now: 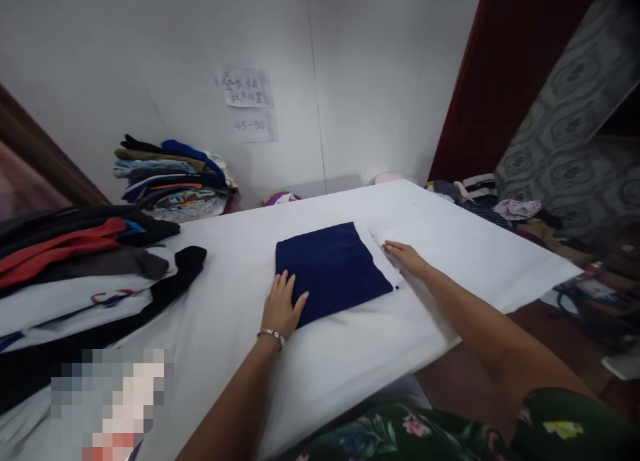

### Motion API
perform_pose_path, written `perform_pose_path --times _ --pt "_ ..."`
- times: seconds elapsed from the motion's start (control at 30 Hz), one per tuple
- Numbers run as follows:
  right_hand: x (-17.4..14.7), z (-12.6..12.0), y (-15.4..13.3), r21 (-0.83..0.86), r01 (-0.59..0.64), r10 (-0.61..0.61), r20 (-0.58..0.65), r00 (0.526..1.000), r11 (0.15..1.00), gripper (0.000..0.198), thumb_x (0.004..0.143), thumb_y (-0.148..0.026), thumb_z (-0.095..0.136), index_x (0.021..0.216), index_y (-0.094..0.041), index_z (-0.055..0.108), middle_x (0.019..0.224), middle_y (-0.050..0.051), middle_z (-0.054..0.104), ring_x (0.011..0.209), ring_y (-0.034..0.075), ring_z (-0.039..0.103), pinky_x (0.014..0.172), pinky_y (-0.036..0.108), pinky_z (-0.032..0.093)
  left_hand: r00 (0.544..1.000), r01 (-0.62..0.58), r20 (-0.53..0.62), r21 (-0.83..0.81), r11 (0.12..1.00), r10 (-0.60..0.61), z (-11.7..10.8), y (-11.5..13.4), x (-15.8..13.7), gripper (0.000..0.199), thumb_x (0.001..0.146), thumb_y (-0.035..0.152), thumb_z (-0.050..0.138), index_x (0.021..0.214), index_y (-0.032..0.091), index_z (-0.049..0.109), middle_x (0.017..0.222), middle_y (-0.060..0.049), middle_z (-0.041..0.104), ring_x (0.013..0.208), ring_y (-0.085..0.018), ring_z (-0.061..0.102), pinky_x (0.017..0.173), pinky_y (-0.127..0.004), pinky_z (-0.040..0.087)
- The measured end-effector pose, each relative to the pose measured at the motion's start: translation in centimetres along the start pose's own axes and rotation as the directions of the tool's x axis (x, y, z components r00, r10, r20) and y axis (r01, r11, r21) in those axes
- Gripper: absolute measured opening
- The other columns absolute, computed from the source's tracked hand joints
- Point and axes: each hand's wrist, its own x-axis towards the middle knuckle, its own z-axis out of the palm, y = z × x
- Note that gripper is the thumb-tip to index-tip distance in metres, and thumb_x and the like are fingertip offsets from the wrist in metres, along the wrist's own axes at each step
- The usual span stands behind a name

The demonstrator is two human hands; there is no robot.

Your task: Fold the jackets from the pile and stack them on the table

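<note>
A navy blue garment (333, 267), folded into a flat rectangle, lies on the white table. Along its right side runs a white part (380, 254) with a small dark spot at the near corner. My left hand (284, 304) rests flat on the garment's left near edge, fingers spread, a silver bracelet at the wrist. At the outer edge of the white part is my right hand (404, 255), its fingers stretched out and pointing left. Whether its fingertips press on the cloth is hard to tell.
The white table (465, 247) reaches toward the wall. Unfolded clothes (90, 267) are heaped at the left, with a stack of folded clothes (173, 174) behind them. More clothes (495, 201) lie beyond the right edge. Two handwritten papers (250, 104) hang on the wall.
</note>
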Motion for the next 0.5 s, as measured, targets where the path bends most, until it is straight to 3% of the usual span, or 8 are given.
perform_pose_path --times 0.1,0.23,0.37,0.5 --pt "0.1 -0.6 -0.6 -0.005 -0.093 0.093 -0.038 0.995 0.996 0.039 0.087 -0.036 0.058 0.120 -0.015 0.061 0.117 0.014 0.067 0.095 0.018 0.068 0.082 0.030 0.055 1.000 -0.013 -0.026 -0.017 1.000 0.013 -0.1 0.0 -0.1 0.058 0.088 0.049 0.047 0.132 0.012 0.051 0.147 -0.017 0.040 0.140 -0.032 0.030 0.110 -0.050 0.034" --pt "0.7 -0.2 -1.2 -0.148 -0.156 0.150 -0.054 0.987 0.977 0.041 0.083 -0.038 0.061 0.116 -0.014 0.064 0.105 0.013 0.070 0.086 0.020 0.067 0.063 0.027 0.054 0.997 -0.051 -0.052 0.003 0.999 0.051 -0.6 0.5 -0.5 0.056 0.088 0.051 0.046 0.130 0.014 0.053 0.145 -0.016 0.043 0.138 -0.033 0.032 0.109 -0.054 0.034" --pt "1.4 1.0 -1.8 -0.298 -0.130 0.116 -0.062 0.991 0.946 0.052 0.077 -0.045 0.069 0.119 -0.015 0.064 0.107 0.012 0.069 0.094 0.023 0.065 0.076 0.029 0.051 0.995 -0.100 -0.002 -0.012 0.995 0.100 -0.8 0.9 -0.7 0.063 0.085 0.055 0.048 0.132 0.013 0.051 0.146 -0.017 0.042 0.141 -0.033 0.026 0.111 -0.054 0.031" --pt "2.0 2.1 -2.0 -0.383 -0.070 0.062 -0.034 0.997 0.921 0.042 0.075 -0.040 0.072 0.112 -0.020 0.068 0.104 0.006 0.071 0.097 0.022 0.063 0.084 0.027 0.046 0.996 -0.089 0.021 -0.018 0.996 0.089 -0.8 0.8 -0.5 0.065 0.085 0.054 0.048 0.132 0.010 0.051 0.145 -0.018 0.042 0.141 -0.034 0.024 0.113 -0.054 0.028"
